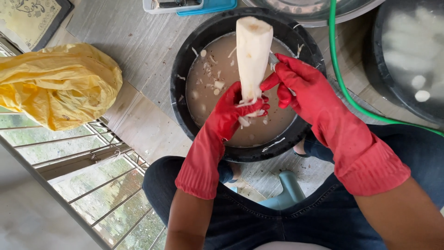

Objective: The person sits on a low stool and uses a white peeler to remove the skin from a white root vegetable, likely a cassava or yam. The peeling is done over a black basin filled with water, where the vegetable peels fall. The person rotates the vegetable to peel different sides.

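Left hand [236, 109], red rubber glove: clamped around lower end of peeled root [253, 55].
Right hand [296, 85], red glove: closed on a small blade [274, 59] laid against the root's side.
Peeled root: pale, smooth, upright over black basin [185, 60] of murky water with floating peelings.
Beyond: green hose [334, 51], yellow plastic bag [58, 85], second dark tub [407, 51] holding white pieces.

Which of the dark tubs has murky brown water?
The black tub under the gloved hands; the tub at the right edge holds clearer water with pale peeled pieces.
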